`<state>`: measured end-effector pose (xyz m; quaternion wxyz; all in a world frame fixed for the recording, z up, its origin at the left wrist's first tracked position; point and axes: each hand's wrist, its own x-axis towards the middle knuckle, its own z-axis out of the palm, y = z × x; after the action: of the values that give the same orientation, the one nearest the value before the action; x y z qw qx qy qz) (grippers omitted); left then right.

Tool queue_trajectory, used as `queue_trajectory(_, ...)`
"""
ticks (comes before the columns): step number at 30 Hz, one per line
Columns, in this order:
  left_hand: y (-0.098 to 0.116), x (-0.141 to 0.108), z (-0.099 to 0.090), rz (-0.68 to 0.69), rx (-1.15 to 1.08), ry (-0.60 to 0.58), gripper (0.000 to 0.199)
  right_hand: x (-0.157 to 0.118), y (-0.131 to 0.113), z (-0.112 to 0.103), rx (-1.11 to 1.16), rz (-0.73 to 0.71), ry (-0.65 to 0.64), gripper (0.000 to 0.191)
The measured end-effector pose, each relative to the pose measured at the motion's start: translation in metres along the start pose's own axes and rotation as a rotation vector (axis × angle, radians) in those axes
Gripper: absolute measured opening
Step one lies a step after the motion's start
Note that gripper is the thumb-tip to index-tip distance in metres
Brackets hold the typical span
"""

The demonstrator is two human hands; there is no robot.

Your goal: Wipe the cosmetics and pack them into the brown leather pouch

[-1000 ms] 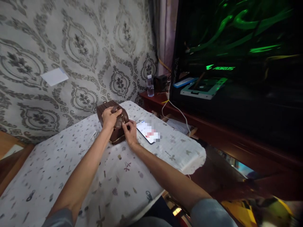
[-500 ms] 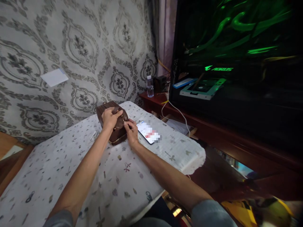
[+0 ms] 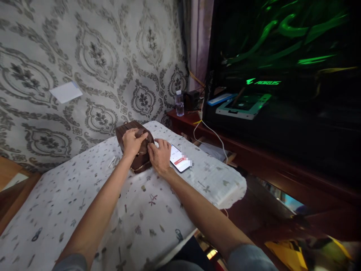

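Note:
A brown leather bag with gold-coloured metal fittings rests on the patterned white tablecloth. My left hand is closed on the bag's upper part, thumb and fingers around a brown strap or flap. Against the bag's right side is my right hand, its thumb and index finger pinched at the edge near a metal fitting; what they hold is too small to make out. Just right of that hand lies a phone with a lit screen, partly covered by the hand.
Behind the table's right side, a dark red shelf carries a clear bottle and a black box. A white cable hangs there, beside a large dark glossy screen or panel. A small white item lies left of the bag.
My right hand has turned, and its other fingers have lifted and spread out, covering more of the phone's left edge. My left hand keeps its hold on the bag.

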<state>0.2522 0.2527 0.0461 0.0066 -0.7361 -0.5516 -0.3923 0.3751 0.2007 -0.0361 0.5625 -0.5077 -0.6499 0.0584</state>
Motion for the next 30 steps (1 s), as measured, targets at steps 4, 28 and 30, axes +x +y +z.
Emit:
queue_trajectory(4,0.006,-0.005,-0.006,0.006,0.008,-0.001,0.012,0.001,0.003,0.001,-0.029,-0.024,-0.039,0.023)
queue_trajectory(28,-0.006,-0.009,-0.039,0.323,0.054,-0.368,0.031,0.008,0.003,0.011,-0.012,0.062,0.001,0.031)
queue_trajectory(30,-0.008,-0.012,-0.046,0.387,0.099,-0.436,0.045,0.008,0.005,0.011,0.009,0.050,0.002,0.033)
